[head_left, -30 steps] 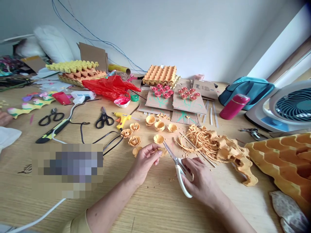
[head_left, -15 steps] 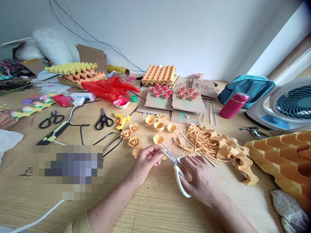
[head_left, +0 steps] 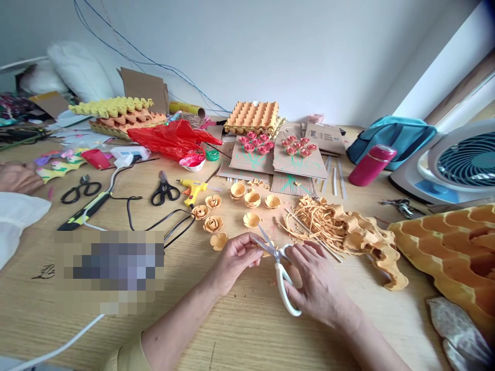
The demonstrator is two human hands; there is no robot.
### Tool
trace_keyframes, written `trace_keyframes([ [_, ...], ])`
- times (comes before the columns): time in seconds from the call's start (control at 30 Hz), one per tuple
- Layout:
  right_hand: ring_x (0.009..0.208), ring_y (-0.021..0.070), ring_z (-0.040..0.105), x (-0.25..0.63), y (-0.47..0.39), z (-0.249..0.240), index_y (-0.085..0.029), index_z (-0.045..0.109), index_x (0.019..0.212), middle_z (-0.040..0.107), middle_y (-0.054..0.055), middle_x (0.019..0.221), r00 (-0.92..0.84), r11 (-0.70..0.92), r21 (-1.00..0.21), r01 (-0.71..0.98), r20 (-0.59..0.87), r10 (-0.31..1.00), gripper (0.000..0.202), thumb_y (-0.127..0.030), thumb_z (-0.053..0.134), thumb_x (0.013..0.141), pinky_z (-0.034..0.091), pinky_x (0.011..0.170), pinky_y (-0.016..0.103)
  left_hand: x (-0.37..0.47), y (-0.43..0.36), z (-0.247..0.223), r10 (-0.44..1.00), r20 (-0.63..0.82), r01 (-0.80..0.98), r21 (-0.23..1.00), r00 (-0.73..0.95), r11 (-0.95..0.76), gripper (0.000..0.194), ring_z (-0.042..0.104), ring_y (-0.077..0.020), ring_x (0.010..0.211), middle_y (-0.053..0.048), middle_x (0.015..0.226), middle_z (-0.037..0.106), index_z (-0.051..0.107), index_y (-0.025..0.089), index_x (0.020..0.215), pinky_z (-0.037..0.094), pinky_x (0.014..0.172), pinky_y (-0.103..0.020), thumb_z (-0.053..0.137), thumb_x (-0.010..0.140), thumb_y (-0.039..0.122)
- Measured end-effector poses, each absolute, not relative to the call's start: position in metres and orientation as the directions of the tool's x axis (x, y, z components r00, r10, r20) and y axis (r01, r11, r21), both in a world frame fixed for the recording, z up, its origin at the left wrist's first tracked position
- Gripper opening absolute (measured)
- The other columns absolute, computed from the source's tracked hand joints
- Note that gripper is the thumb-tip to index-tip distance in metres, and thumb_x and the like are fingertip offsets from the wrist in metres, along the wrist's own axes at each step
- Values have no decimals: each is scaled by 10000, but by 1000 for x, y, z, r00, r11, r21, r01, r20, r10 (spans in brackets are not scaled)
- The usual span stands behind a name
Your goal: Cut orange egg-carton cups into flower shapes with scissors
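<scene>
Cutting is best steadied with the carton piece (head_left: 266, 253) pinched in the left grip (head_left: 237, 259), scissors (head_left: 285, 294) held in the right grip (head_left: 320, 283).

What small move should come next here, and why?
Probably a slow closing of the white-handled scissors by the right hand: they stand open at the orange egg-tray piece, and the left hand, which seems to pinch it, is right beside them.

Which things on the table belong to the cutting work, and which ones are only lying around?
Probably part of the cutting:
white-handled scissors, in the right hand
small orange piece, in the left hand
orange cups
orange strips

Probably just lying about:
pink flask
teal bag
fan
</scene>
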State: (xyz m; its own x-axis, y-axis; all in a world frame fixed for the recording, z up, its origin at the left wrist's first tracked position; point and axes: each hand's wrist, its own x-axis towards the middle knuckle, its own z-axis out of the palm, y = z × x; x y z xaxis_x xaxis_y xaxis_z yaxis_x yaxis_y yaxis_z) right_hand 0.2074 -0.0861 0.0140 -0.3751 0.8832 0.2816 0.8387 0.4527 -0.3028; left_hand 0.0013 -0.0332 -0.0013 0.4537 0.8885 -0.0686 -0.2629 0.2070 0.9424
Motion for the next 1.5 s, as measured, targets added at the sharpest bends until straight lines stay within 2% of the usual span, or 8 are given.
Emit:
trace_keyframes([
  [0.4,842,258,577,208,-85,15,-219,541,976,628,56,891,-402,482,-272,833,300,865,220,-381,613,847,333,1017,487,2,-33,-1,888,-60,-281,937,455,207,296,419,-86,606,2,735,623,703,171,892,328,593,-247,769,782,437],
  [0.63,861,248,593,207,-86,16,-220,523,987,633,47,914,-403,497,-301,814,324,856,219,-337,624,831,308,1049,500,0,-35,2,890,-37,-243,956,454,164,277,441,-97,634,-2,755,640,702,178,895,350,617,-250,750,804,435],
  [0.83,800,228,580,208,-85,14,-234,517,943,632,29,870,-416,518,-324,792,334,846,177,-336,618,840,303,1053,505,0,-35,3,890,-18,-229,964,455,137,277,445,-102,643,-3,782,639,711,183,885,363,623,-252,746,803,446],
  [1.03,761,208,566,211,-85,14,-223,513,915,593,4,806,-432,530,-348,774,323,842,173,-323,627,832,315,1045,485,0,-34,-2,884,-35,-249,954,467,169,217,488,-108,690,-23,848,678,721,184,909,378,636,-246,740,823,382],
  [1.2,721,191,560,211,-87,17,-225,497,872,578,-7,773,-450,544,-362,757,315,836,147,-301,617,834,327,1021,469,-2,-33,4,873,6,-248,960,488,132,159,489,-105,703,-11,846,669,727,192,895,393,652,-237,728,839,341],
  [1.4,704,179,560,211,-88,21,-218,505,867,580,-11,761,-463,555,-364,748,313,829,152,-331,606,885,327,1018,457,-4,-32,13,860,47,-215,974,509,74,125,564,-133,831,-12,857,662,706,177,889,441,812,-260,702,864,300],
  [1.5,746,194,564,212,-88,22,-212,521,903,592,-3,783,-457,551,-342,761,320,830,169,-331,635,864,316,1022,469,-5,-31,14,850,78,-205,978,521,36,117,596,-141,864,-14,866,669,686,169,884,458,849,-270,692,872,285],
])
